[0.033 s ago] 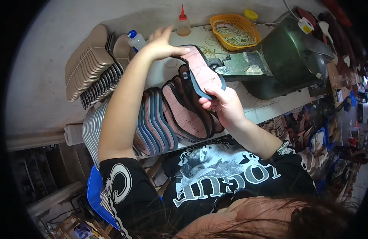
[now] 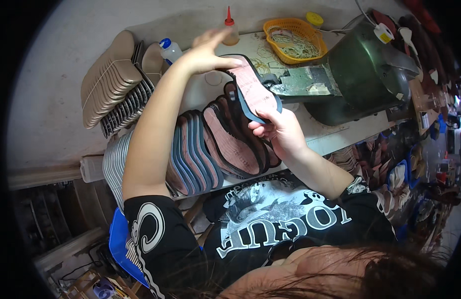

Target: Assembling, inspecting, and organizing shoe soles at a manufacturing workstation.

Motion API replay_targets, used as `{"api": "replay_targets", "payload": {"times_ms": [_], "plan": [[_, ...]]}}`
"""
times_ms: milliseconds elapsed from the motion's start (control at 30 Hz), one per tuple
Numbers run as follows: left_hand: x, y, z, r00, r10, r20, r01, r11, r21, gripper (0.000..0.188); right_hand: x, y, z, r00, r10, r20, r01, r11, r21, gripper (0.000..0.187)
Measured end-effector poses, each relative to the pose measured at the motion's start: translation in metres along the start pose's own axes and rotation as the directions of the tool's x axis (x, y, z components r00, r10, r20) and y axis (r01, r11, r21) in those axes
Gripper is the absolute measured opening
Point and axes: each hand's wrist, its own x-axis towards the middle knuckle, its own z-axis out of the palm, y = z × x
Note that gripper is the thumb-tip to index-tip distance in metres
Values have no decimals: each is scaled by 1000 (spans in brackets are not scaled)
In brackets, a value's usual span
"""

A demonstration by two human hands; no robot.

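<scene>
A shoe insole [image 2: 256,89] with a pink face and a dark blue and black edge is tilted up above the bench. My right hand [image 2: 284,130] grips its near end, thumb on the pink face and fingers curled beneath. At the far end, my left hand [image 2: 206,56] lays its thumb on the pink face, while its other fingers stretch out away from it, slightly blurred. Just right of the insole is the metal arm of a green machine [image 2: 305,81]. Below my hands stand a row of blue-edged insoles [image 2: 198,149] and larger pink-faced ones [image 2: 230,142].
Tied stacks of beige insoles [image 2: 111,79] lean against the wall at left. Along the back are a blue-capped bottle [image 2: 171,51], a red-tipped bottle [image 2: 231,36] and an orange basket [image 2: 322,49] of cords. A blue bin [image 2: 120,244] sits below the bench.
My left hand's outstretched fingers have shifted right, toward the red-tipped bottle, and its thumb slightly along the insole. My right hand keeps its grip with little movement.
</scene>
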Motion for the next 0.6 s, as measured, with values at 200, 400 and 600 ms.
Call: {"api": "replay_targets", "payload": {"times_ms": [200, 400, 600], "plan": [[32, 32, 1, 714, 307, 630, -177, 949, -263, 51, 13, -2, 5, 998, 17, -60, -16, 1000, 5, 25], [22, 49, -15, 714, 226, 663, -270, 962, -37, 50, 13, -14, 8, 996, 16, -84, -21, 998, -65, 31], [2, 57, -26, 785, 168, 597, -182, 983, -38, 44, 14, -24, 4, 990, 134, -41, -137, 987, -84, 36]]}}
